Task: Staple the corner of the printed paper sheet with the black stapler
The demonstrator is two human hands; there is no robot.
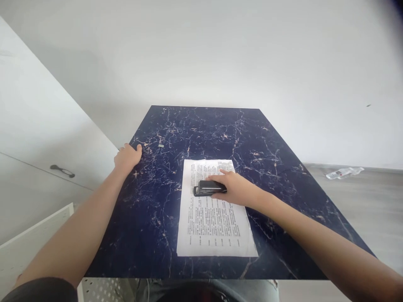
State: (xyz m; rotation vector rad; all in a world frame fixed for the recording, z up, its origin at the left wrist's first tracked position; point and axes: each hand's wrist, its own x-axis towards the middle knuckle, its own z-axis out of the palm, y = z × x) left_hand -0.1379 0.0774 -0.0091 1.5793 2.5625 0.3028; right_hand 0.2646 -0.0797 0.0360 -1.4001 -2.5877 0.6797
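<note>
A black stapler (211,187) lies flat over the upper part of a printed sheet of paper (217,226), its front end pointing left. My right hand (234,187) is closed round the stapler's right end, with fingers above and thumb below it. At the left edge of the dark blue marbled table (147,214), my left hand (128,156) grips the tabletop, its thumb on the surface. Whether there is more than one sheet under the stapler I cannot tell.
A small pale piece (160,146) rests on the table near my left hand. To the left stands a white cabinet with a black handle (62,170). A clear plastic bottle (344,173) lies on the floor at the right, by the white wall (220,54).
</note>
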